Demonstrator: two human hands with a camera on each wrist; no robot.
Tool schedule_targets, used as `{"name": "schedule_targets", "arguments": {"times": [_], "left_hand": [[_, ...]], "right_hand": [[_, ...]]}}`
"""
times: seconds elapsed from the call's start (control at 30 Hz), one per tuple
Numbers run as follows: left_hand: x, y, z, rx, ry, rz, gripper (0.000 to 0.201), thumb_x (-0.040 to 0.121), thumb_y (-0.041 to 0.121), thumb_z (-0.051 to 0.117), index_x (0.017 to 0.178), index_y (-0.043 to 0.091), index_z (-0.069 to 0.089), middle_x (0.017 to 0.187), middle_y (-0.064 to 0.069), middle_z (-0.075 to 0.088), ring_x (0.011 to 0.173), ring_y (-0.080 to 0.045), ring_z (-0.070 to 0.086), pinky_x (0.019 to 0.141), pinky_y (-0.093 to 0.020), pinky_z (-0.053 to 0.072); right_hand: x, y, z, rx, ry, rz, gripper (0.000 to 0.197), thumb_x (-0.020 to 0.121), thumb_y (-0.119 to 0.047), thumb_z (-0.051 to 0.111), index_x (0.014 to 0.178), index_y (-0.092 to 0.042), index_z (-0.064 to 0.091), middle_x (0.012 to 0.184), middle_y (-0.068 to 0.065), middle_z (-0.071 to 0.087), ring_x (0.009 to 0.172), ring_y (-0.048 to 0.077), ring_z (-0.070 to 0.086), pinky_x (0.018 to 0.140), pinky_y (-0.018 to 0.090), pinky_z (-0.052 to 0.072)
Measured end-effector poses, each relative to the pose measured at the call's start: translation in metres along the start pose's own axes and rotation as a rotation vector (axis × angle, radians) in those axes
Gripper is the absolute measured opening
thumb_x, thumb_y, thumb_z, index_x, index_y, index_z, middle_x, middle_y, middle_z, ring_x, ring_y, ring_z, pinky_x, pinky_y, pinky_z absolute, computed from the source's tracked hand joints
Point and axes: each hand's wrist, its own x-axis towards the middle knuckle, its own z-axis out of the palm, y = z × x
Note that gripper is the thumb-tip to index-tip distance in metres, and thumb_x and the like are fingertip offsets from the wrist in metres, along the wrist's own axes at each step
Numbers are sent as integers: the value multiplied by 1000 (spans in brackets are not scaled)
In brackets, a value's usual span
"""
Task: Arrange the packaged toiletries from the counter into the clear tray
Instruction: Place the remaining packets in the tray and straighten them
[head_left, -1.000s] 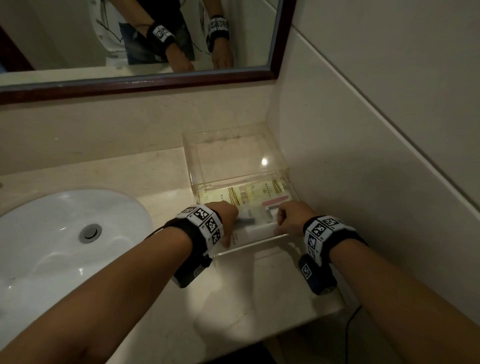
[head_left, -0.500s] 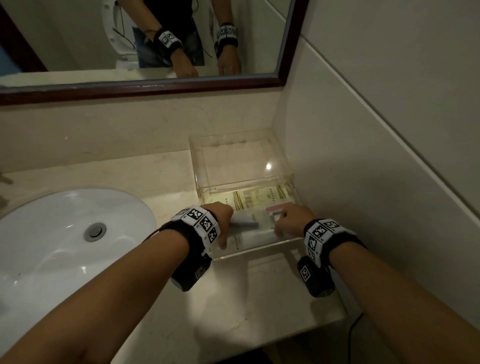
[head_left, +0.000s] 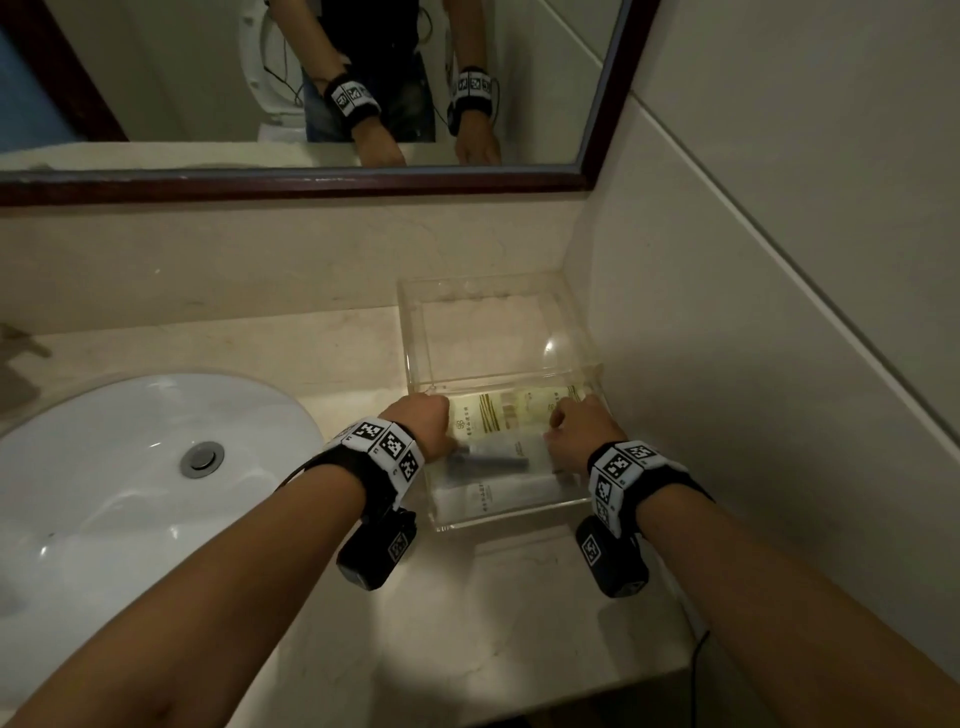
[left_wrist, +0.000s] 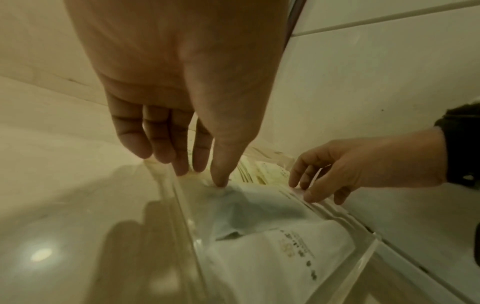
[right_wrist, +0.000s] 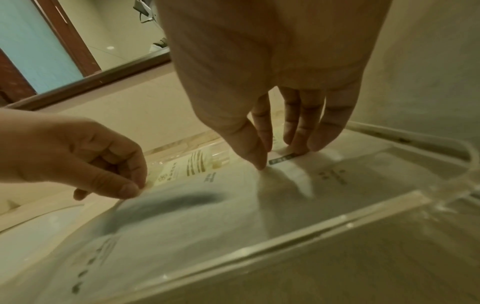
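Frosted white plastic sachet (head_left: 511, 448) with a dark comb-like item inside lies in the clear acrylic tray (head_left: 410, 338), just beside a yellow striped packet (head_left: 498, 415). Your left hand (head_left: 421, 423) pinches its left corner, and your right hand (head_left: 579, 431) is open, straight fingertips on its right end. Expect light, floppy, slick film, so grip the sealed edges, not the middle.

The head view looks forward and down over the table (head_left: 493, 597), wide enough to take in the sink (head_left: 104, 493), the mirror (head_left: 208, 78) and the clear tray (head_left: 410, 332) in the wall corner. The left wrist view sits close, looking along the left hand (left_wrist: 182, 82) into the tray's left side. The right wrist view looks along the right hand (right_wrist: 272, 72), apparently facing left toward the mirror. All three share the tray's near half and its packets (right_wrist: 207, 205).
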Motion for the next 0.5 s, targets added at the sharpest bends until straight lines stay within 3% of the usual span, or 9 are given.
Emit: {"name": "schedule_targets", "arguments": {"times": [0.1,0.23,0.37,0.5], "left_hand": [[1,-7,3,-90,117,-21,29,88,28,62,110,11,57,116,-12,60,106,-28,58,86,-35,48],[3,-12,6,-176,273,-109,34,87,23,60,117,9,53,120,-15,53,114,-32,50,90,-38,47],[1,-18,12,-195,276,-211,42,88,22,58,125,6,45,125,-17,47,118,-33,45,93,-41,46],[0,-23,14,-225,235,-287,46,90,32,57,123,2,44,125,-18,50,117,-35,50,91,-40,45]], "right_hand": [[2,-7,-5,29,46,-9,30,82,-19,57,113,-16,58,134,7,39,116,26,49,94,33,45],[3,-30,0,95,92,-141,31,86,-22,57,118,-20,57,130,5,43,113,25,52,96,36,47],[9,-54,15,51,70,-209,34,90,-24,53,124,-18,57,131,4,46,117,26,53,99,37,45],[18,-61,23,86,105,-94,40,90,-34,56,122,-10,58,126,12,57,112,30,57,92,35,47]]}}
